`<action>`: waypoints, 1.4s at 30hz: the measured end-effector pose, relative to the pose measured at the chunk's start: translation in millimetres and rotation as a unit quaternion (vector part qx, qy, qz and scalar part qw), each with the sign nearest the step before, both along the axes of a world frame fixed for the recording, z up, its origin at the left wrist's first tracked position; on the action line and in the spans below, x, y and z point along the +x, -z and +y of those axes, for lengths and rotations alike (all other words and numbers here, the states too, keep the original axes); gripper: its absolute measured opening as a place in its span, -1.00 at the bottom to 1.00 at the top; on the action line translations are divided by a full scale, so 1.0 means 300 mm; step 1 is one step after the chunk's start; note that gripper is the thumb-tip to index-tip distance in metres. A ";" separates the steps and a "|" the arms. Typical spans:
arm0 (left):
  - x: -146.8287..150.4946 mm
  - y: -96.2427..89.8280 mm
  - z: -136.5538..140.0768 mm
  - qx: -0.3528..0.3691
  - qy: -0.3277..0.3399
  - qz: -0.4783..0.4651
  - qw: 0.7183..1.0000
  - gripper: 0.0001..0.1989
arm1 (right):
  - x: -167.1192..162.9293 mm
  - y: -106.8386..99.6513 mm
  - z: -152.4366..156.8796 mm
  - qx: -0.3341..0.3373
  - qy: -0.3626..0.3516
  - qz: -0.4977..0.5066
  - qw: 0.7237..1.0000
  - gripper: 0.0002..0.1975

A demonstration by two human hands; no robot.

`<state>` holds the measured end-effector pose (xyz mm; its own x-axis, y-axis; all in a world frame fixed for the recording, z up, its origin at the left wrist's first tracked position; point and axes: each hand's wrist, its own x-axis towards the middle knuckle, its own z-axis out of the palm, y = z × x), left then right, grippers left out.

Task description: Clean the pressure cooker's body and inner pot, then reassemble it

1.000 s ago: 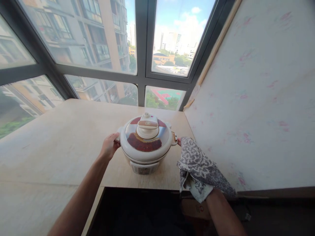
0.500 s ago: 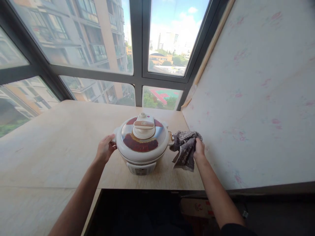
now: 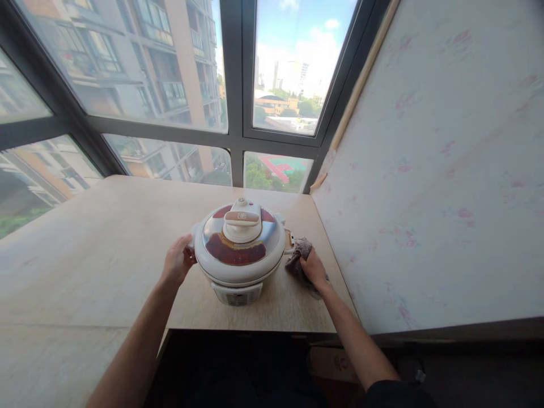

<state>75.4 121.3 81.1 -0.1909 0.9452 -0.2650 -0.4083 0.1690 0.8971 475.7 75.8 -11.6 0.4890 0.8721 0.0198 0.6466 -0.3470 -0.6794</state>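
A white electric pressure cooker (image 3: 240,275) stands upright on the pale counter, its shiny lid marked with brown-red patches and topped by a tan-and-white handle. At the cooker's left side handle is my left hand (image 3: 178,259), fingers curled around it. My right hand (image 3: 313,268) clutches a crumpled grey-brown cloth (image 3: 300,259) just below the cooker's right side handle (image 3: 289,241). Part of the cloth hangs beneath that hand, against the counter. The fingertips of my right hand are hidden in the cloth.
The pale counter (image 3: 106,255) runs up to dark window frames (image 3: 236,68) at the back. A flower-patterned wall (image 3: 425,198) borders it on the right. Below the front edge, a brown cardboard box (image 3: 334,364) sits in the shadow.
My right hand has moved left and slightly down with the cloth, which is now bunched close to the cooker's right handle. My left hand stays at the left handle.
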 end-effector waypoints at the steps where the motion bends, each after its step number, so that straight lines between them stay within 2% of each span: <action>1: 0.001 0.000 -0.001 -0.001 0.003 0.003 1.000 -0.63 | -0.009 0.015 -0.007 -0.008 -0.014 -0.006 1.000 -0.40; 7: -0.014 -0.004 -0.004 -0.011 0.019 0.035 0.999 -0.63 | 0.011 0.074 -0.010 -0.022 -0.085 -0.077 0.993 -0.22; 9: -0.028 -0.010 -0.003 -0.040 0.028 0.069 0.996 -0.63 | 0.025 0.101 -0.023 -0.009 -0.101 -0.106 0.989 -0.28; 11: -0.040 -0.026 -0.002 -0.048 0.017 0.139 0.989 -0.62 | 0.032 0.129 -0.049 0.019 -0.125 -0.132 0.983 -0.42; 13: -0.043 -0.058 0.000 -0.004 -0.040 0.239 0.970 -0.59 | 0.035 0.146 -0.079 0.044 -0.162 -0.151 0.974 -0.49; 16: -0.031 -0.137 0.008 0.114 -0.115 0.364 0.917 -0.55 | 0.038 0.123 -0.106 0.026 -0.236 -0.148 0.960 -0.42; 18: -0.016 -0.193 0.020 0.172 -0.092 0.413 0.890 -0.53 | 0.040 0.061 -0.102 -0.017 -0.287 -0.110 0.951 -0.34; 20: -0.006 -0.230 0.039 0.194 -0.062 0.445 0.872 -0.53 | 0.033 -0.043 -0.085 -0.036 -0.318 -0.053 0.946 -0.28; 21: -0.004 -0.236 0.050 0.194 -0.054 0.456 0.867 -0.54 | 0.023 -0.108 -0.075 -0.020 -0.311 -0.031 0.950 -0.28; 22: -0.005 -0.232 0.060 0.189 -0.053 0.463 0.864 -0.56 | 0.006 -0.181 -0.065 0.024 -0.294 -0.014 0.955 -0.33; 24: -0.014 -0.196 0.077 0.164 -0.058 0.467 0.867 -0.60 | -0.053 -0.337 -0.049 0.144 -0.236 0.015 0.961 -0.46; 26: -0.026 -0.136 0.085 0.126 -0.063 0.452 0.881 -0.64 | -0.143 -0.483 -0.035 0.234 -0.233 0.033 0.944 -0.57; 29: -0.030 -0.043 0.078 0.096 -0.049 0.404 0.908 -0.64 | -0.308 -0.634 0.005 0.286 -0.344 -0.030 0.894 -0.59; 32: -0.016 0.008 0.063 0.103 -0.034 0.349 0.931 -0.59 | -0.450 -0.685 0.072 0.263 -0.424 -0.110 0.859 -0.55; 35: 0.003 0.014 0.055 0.101 -0.048 0.317 0.942 -0.61 | -0.538 -0.682 0.133 0.212 -0.437 -0.196 0.852 -0.50; 37: 0.010 0.007 0.053 0.097 -0.055 0.317 0.942 -0.66 | -0.573 -0.676 0.152 0.181 -0.419 -0.257 0.852 -0.47; 42: 0.015 -0.006 0.049 0.084 -0.043 0.329 0.940 -0.67 | -0.622 -0.673 0.144 0.129 -0.315 -0.360 0.869 -0.32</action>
<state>79.9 136.0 82.8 -0.3384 0.9369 0.0883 0.2392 -0.0051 0.9710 289.0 119.1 190.3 -0.3038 0.8832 0.3572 0.9425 0.3333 -0.0226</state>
